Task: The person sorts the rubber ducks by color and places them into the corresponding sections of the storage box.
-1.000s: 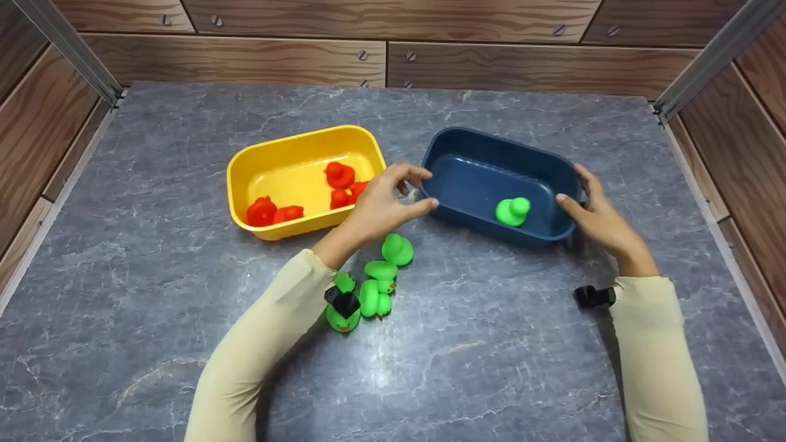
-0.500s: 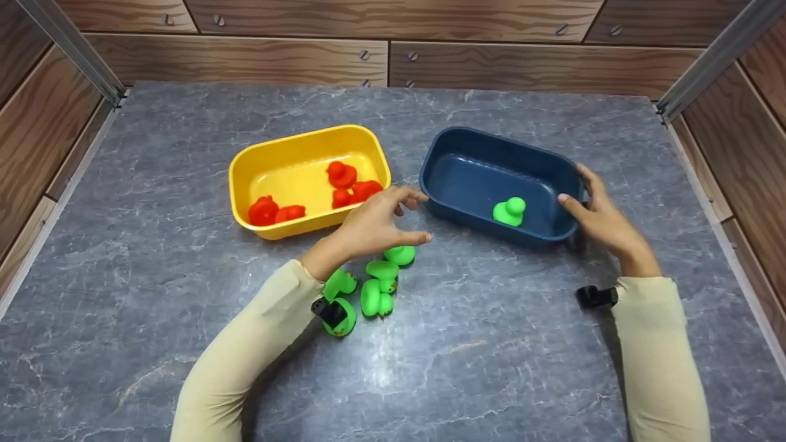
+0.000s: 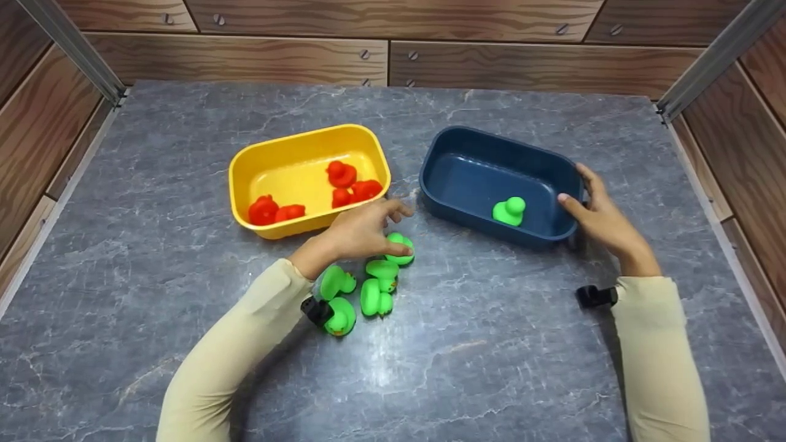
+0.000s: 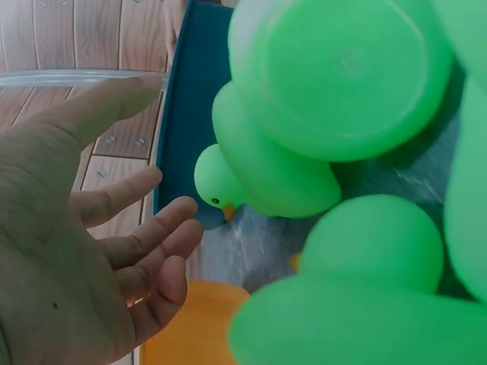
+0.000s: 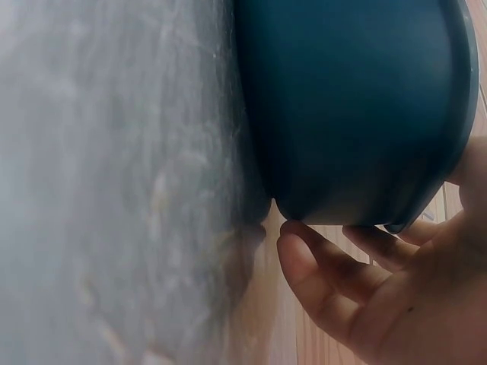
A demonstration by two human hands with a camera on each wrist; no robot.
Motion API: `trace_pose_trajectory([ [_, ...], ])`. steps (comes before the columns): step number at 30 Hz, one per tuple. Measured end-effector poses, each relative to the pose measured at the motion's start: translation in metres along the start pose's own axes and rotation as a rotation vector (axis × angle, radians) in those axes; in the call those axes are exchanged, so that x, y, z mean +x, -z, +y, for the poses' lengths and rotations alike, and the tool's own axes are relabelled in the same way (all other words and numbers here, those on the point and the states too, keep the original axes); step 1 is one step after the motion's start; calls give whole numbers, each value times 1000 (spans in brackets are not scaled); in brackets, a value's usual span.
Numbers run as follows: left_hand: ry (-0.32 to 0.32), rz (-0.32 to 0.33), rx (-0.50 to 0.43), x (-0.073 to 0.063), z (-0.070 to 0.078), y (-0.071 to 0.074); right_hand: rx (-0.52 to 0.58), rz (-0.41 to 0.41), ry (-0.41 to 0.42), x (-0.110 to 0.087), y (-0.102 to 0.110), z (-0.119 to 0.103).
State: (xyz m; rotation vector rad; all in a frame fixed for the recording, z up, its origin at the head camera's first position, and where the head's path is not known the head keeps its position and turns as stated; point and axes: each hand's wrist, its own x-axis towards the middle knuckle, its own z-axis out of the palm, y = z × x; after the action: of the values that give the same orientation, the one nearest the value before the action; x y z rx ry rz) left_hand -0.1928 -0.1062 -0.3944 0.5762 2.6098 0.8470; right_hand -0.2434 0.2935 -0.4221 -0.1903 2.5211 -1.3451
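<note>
My left hand (image 3: 362,230) hovers with spread fingers over the farthest green rubber duck (image 3: 403,259), its thumb overlapping that duck in the head view. The left wrist view shows the palm and fingers holding nothing, beside a duck with an orange beak (image 4: 266,171). Several more green ducks (image 3: 370,298) lie on the table near the left wrist, some on their sides. My right hand (image 3: 605,224) grips the right end of the dark blue tub (image 3: 491,138), thumb over the rim and fingers against the outer wall (image 5: 342,137). One green duck (image 3: 508,212) sits inside that tub.
A yellow tub (image 3: 295,138) with several red ducks (image 3: 341,175) stands left of the blue one, just behind my left hand. Wood-patterned panels (image 3: 245,58) edge the grey marbled table (image 3: 491,368) at the back and sides.
My left hand has moved from the blue tub's left rim back toward me and left, to the farthest loose green duck. The right hand stays at the blue tub.
</note>
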Motion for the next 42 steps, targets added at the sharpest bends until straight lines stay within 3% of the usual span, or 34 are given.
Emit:
trace_pose_trajectory([
  [21, 73, -91, 51, 2, -14, 1, 32, -4, 11, 0, 3, -1],
  [42, 110, -156, 58, 7, -23, -9, -1, -11, -11, 1, 1, 2],
])
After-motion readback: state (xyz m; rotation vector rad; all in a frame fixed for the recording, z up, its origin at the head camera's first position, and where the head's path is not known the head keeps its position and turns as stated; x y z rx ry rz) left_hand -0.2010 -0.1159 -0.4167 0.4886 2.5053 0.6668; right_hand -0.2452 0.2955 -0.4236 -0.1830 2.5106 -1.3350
